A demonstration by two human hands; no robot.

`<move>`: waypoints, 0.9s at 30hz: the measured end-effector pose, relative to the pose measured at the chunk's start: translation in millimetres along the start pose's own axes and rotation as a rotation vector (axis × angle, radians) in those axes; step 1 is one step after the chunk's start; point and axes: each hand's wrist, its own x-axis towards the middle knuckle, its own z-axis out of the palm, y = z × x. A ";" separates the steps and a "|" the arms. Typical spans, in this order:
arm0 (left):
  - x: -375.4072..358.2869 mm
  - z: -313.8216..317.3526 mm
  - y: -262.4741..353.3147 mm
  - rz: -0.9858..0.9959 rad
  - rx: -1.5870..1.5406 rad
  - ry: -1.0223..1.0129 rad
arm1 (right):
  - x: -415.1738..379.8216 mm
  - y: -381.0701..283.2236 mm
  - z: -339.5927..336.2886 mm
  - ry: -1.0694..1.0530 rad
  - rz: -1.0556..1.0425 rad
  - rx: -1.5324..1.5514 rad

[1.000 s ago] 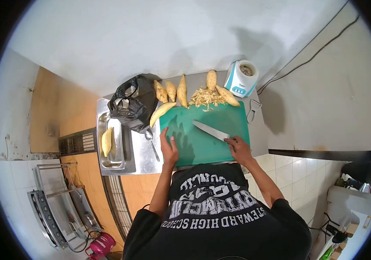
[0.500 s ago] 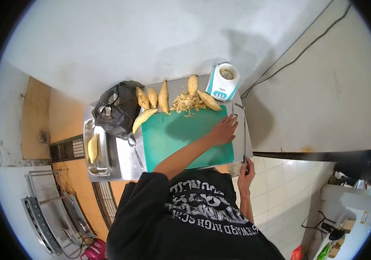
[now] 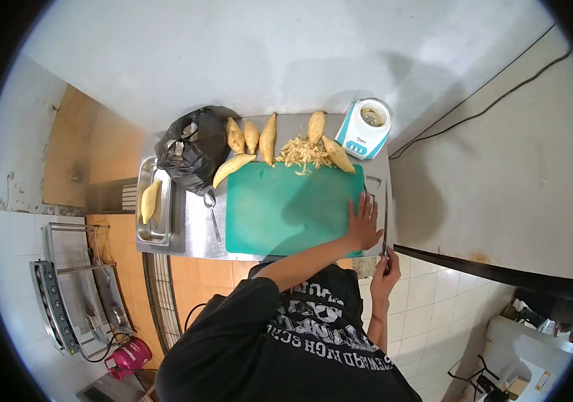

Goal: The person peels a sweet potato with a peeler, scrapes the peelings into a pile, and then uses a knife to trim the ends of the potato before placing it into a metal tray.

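Note:
My left hand [image 3: 365,226] lies with fingers spread at the right edge of the green cutting board [image 3: 279,211], holding nothing. Beside it, my right hand [image 3: 385,273] grips the handle of a long, thin knife [image 3: 386,214], its blade pointing away from me along the counter's right side. A small metal tool [image 3: 373,179] lies just beyond my left fingertips; its shape is partly unclear. Behind the board are a pile of cut yellowish pieces [image 3: 304,153] and several whole elongated tubers, one of them [image 3: 267,139] upright in view.
A white and turquoise blender base [image 3: 365,128] stands at the back right. On the left are a black plastic bag [image 3: 194,149], a spoon [image 3: 211,201] and a metal tray [image 3: 162,231] holding one peeled yellow piece [image 3: 150,201]. A wall borders the counter's back.
My left hand has moved back toward me, closer to my right hand, and its fingers now point away from me. The right hand still holds the knife. The camera view has shifted.

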 end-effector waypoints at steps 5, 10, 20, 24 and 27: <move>-36.3 -27.8 -93.2 0.013 -0.183 0.201 | 51.1 -40.7 12.3 -0.094 -0.084 -0.025; -44.3 -37.5 -244.1 0.544 -0.001 0.092 | 63.1 -48.8 25.8 -0.250 0.034 0.045; 24.3 -114.8 -288.3 0.585 0.013 0.262 | 49.7 -37.8 34.6 -0.253 -0.075 0.095; -25.2 -126.2 -303.9 0.301 -0.296 0.610 | 47.7 -40.6 42.4 -0.309 0.007 0.085; -49.9 -100.0 -341.3 -0.036 -0.018 0.627 | 46.1 -32.6 57.0 -0.323 0.005 0.083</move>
